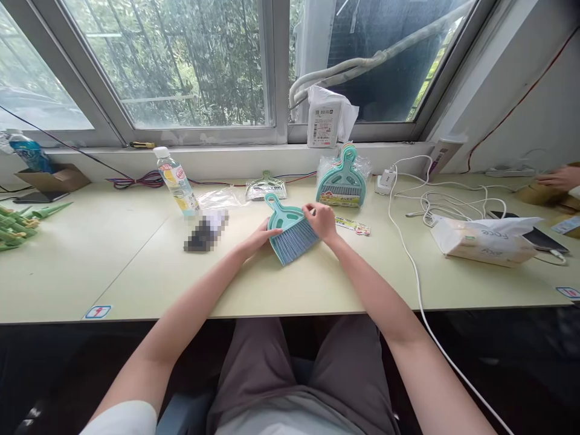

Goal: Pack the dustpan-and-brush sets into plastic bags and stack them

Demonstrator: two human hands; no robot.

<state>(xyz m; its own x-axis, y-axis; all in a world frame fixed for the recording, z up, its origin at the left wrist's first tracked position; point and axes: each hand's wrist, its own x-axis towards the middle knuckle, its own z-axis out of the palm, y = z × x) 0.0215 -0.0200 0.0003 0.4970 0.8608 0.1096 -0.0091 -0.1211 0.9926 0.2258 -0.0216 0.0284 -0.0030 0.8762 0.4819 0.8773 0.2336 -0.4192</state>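
A small teal brush and dustpan set (290, 226) is tilted above the table in front of me, its grey bristles facing down and toward me. My left hand (261, 237) grips its left edge, thumb over the front and the other fingers behind it. At the upper right edge, my right hand (321, 221) is closed with its fingertips pinched on the rim. Just right of that hand, a printed cardboard label (353, 226) lies on the table. Behind it stand several similar teal sets (343, 178) in clear plastic.
A drink bottle (176, 180) and a pixelated dark object (206, 231) are to the left. Another packaged set (266, 187) lies behind. White cables (435, 205) and a tissue pack (484, 240) occupy the right. Another person's hand (559, 179) is at the far right.
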